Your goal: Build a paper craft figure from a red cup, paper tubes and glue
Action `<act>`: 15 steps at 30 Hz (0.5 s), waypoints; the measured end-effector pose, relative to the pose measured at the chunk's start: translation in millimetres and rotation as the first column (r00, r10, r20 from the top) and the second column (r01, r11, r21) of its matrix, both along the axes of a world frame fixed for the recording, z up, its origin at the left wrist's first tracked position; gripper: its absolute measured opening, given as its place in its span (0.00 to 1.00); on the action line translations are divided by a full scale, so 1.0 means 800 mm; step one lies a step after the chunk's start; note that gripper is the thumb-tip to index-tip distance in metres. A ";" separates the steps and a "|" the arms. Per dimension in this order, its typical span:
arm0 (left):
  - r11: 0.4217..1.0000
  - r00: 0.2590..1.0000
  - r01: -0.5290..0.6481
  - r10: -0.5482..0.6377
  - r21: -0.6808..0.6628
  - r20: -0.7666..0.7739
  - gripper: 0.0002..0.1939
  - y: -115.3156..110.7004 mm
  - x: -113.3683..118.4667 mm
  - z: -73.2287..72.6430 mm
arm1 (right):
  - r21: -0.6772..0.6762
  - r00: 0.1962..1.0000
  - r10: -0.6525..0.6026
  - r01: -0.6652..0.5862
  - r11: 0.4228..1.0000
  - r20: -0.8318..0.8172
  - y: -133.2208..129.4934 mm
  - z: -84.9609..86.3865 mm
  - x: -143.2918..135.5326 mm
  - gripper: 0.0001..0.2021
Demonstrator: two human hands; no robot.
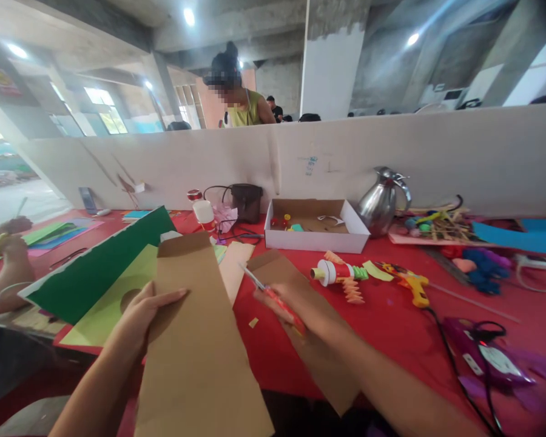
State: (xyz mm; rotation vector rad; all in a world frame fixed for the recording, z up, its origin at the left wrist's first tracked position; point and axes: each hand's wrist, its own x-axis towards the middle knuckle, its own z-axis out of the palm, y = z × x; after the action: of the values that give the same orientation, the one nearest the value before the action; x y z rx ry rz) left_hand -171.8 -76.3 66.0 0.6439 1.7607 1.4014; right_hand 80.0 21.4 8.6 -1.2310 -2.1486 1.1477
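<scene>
My left hand (148, 312) grips the left edge of a long brown cardboard piece (198, 358), its thumb lying on the face. The cardboard is held up at a tilt in front of me. In my right hand (291, 300) is a pair of red-handled scissors (253, 277), blades pointing up and left, apart from the held cardboard. Beneath that hand a second brown cardboard strip (330, 370) lies on the red table. Behind my left hand are a light green sheet with a round hole (97, 309) and a dark green board (95, 267) standing on edge.
A white box (316, 241) holds small parts. Right of it stand a steel jug (382, 200), a small paper-and-cup figure (339, 272) and a yellow glue gun (416, 288) with its cord. A purple device (486, 355) lies far right. Another person's hands (11, 243) are at left.
</scene>
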 end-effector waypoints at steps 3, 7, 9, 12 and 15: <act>0.996 0.996 -0.077 0.079 0.052 -0.036 0.30 -0.017 0.010 -0.011 | 0.081 0.992 0.018 -0.028 0.996 0.127 -0.011 0.006 0.048 0.19; 0.985 0.992 -0.123 0.124 0.120 0.004 0.31 -0.013 0.034 -0.034 | 0.126 0.971 -0.067 0.039 0.991 0.228 0.026 0.041 0.105 0.22; 0.980 0.989 -0.146 0.142 0.134 0.038 0.33 -0.004 0.045 -0.041 | 0.236 0.920 -0.195 0.118 0.965 0.340 0.071 0.062 0.125 0.21; 0.974 0.984 -0.177 0.169 0.142 0.062 0.36 0.002 0.054 -0.043 | 0.340 0.778 -0.368 0.210 0.917 0.509 0.152 0.082 0.148 0.18; 0.968 0.976 -0.217 0.210 0.126 0.064 0.38 0.000 0.051 -0.043 | 0.340 0.682 -0.397 0.225 0.913 0.614 0.222 0.084 0.164 0.16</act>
State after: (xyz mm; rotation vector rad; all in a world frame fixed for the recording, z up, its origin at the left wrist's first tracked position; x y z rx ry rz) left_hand -130.8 -76.2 31.9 0.4944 1.7482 1.6785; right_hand 211.5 199.3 75.8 -2.0240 -2.3034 0.2729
